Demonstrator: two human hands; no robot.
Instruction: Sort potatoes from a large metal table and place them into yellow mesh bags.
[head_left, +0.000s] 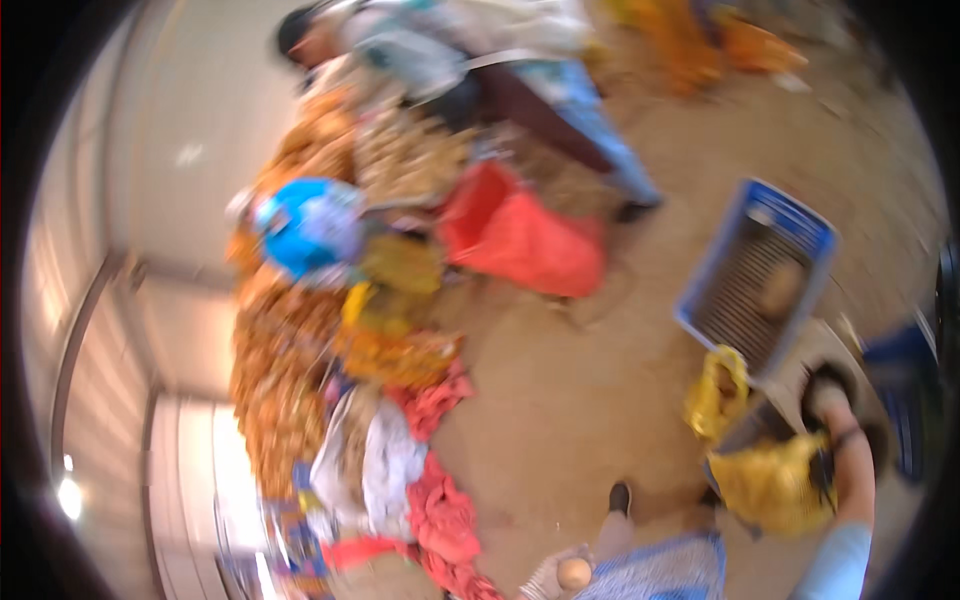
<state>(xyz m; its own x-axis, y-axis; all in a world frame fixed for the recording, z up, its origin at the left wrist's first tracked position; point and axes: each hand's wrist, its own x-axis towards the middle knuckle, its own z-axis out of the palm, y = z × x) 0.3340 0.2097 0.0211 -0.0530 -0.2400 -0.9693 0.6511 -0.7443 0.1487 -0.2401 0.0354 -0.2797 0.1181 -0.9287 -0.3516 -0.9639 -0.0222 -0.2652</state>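
Observation:
At the bottom edge my left hand (545, 580), in a pale striped covering, is closed around a round tan object (575, 573) that looks like a potato. My right arm reaches up along the right side in a light blue sleeve. My right hand (828, 393), partly dark as if gloved, is just above a yellow bag (775, 487); blur hides its fingers. Just left of that hand is a smaller yellow bag (718, 395). Beyond them lies a blue-rimmed crate (828, 240) with a slatted bottom and a tan lump inside. Blue-and-white woven cloth (660, 575) covers my lap.
A red sack (540, 245) lies on the brown floor. To the left rises a pile of orange-brown sacks (285, 380), with a blue bundle (310, 225) and a white sack (392, 475) by it. Another person (430, 50) is at the top. A dark blue crate (900, 400) stands far right.

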